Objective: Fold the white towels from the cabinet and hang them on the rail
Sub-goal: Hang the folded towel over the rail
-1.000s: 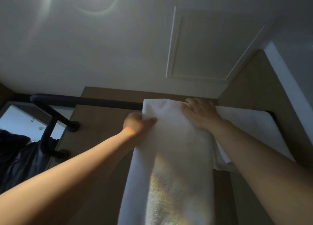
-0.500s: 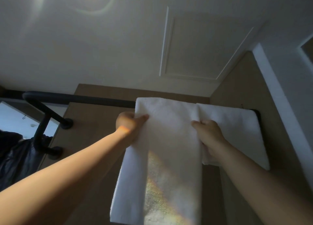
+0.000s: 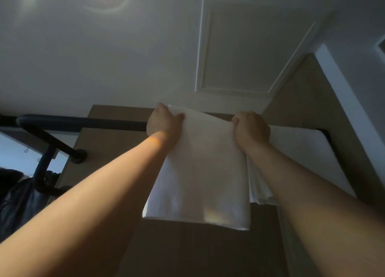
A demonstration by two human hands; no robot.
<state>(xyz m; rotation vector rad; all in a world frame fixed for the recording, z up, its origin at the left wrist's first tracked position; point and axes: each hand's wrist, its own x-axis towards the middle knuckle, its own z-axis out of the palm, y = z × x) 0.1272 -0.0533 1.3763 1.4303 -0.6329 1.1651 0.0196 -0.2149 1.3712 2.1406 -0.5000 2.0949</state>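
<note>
Seen from below, a person's left hand and right hand hold a folded white terry towel at the height of a black metal rail mounted on a tan wooden wall panel. The left hand's fingers are curled over the towel's top left corner, thumb pressed on the front; the right hand's fingers are clamped on the top right corner. The top edge runs taut between the two fists, and whether it lies over the rail cannot be told. The bottom edge hangs free, dipping slightly toward the right. The towel's right edge overlaps a second white towel, which is draped over the rail and fills it up to its bend beside the side wall. Left of the left hand, a bare stretch of rail runs to the curved end and its wall bracket. A dark garment hangs at lower left. Overhead, a white ceiling carries a framed hatch panel.
</note>
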